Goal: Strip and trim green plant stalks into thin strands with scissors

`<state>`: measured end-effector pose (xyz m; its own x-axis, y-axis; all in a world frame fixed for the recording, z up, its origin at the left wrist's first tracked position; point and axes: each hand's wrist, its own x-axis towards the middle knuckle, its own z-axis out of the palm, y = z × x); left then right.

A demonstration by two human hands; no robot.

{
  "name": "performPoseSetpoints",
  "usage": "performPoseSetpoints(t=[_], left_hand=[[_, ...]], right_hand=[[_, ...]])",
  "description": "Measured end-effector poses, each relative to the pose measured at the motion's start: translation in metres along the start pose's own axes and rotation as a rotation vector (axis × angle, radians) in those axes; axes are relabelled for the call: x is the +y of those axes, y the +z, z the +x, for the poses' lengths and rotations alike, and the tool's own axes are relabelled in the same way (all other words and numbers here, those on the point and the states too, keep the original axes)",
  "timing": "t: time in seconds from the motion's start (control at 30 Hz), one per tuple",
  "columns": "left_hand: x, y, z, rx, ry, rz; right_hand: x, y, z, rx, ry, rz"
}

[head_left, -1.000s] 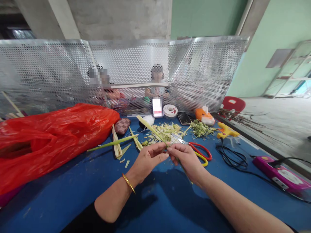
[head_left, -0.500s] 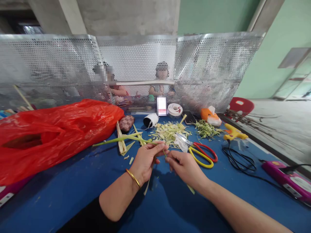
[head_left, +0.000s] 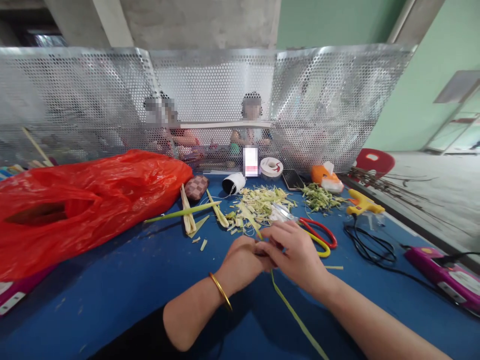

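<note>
My left hand (head_left: 245, 257), with a gold bangle at its wrist, is closed and pressed against my right hand (head_left: 294, 252). Both grip a long pale-green leaf strip (head_left: 296, 316), which trails down toward the table's near edge. Its other end sticks up past my fingers, in front of a heap of leaf scraps (head_left: 258, 202). The fingertips overlap, so the spot where they hold the strip is hidden. Scissors (head_left: 318, 232) with one red and one yellow handle lie just beyond my right hand. Left of the heap lie folded dry husks (head_left: 188, 212) and a long green leaf (head_left: 176, 214).
A red plastic bag (head_left: 112, 195) covers the left side of the blue table (head_left: 123, 300). Along the back stand a ribbon spool (head_left: 271, 167), a white cup (head_left: 235, 184) and a tissue pack (head_left: 327, 177). A yellow glue gun (head_left: 363, 202) and purple power strip (head_left: 446, 275) lie right.
My hands have come together and overlap, with the wrists turned. The leaf strip, which pointed left from my left hand, now runs from above my fingers down toward the lower right.
</note>
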<state>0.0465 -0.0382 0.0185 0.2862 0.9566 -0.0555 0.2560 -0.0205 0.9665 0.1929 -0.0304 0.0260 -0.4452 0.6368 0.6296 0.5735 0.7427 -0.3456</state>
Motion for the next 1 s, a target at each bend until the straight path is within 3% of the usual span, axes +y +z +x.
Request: performPoseSetpoints(t=[0.17,0.3,0.43,0.53,0.67,0.83,1.0], left_hand=[[-0.006,-0.010,0.008,0.121,-0.125,-0.223],[-0.005,-0.021,0.013,0.159,-0.247,-0.472],[-0.001,-0.028,0.015,0.272,-0.293,-0.583],[0.005,-0.033,0.015,0.275,-0.331,-0.676],[0.009,-0.036,0.014,0.233,-0.366,-0.808],[0.005,-0.030,0.014,0.193,-0.368,-0.876],[0.001,-0.020,0.014,0.173,-0.372,-0.927]], right_hand=[[-0.008,0.004,-0.005,-0.034,-0.257,-0.018],[-0.010,0.008,-0.009,-0.186,-0.425,-0.196],[-0.008,0.014,-0.011,-0.331,-0.413,-0.273],[-0.007,0.017,-0.012,-0.371,-0.365,-0.235],[-0.007,0.018,-0.011,-0.337,-0.340,-0.188],[-0.011,0.020,-0.009,-0.180,-0.399,-0.243],[-0.016,0.030,-0.009,-0.268,-0.469,-0.299]])
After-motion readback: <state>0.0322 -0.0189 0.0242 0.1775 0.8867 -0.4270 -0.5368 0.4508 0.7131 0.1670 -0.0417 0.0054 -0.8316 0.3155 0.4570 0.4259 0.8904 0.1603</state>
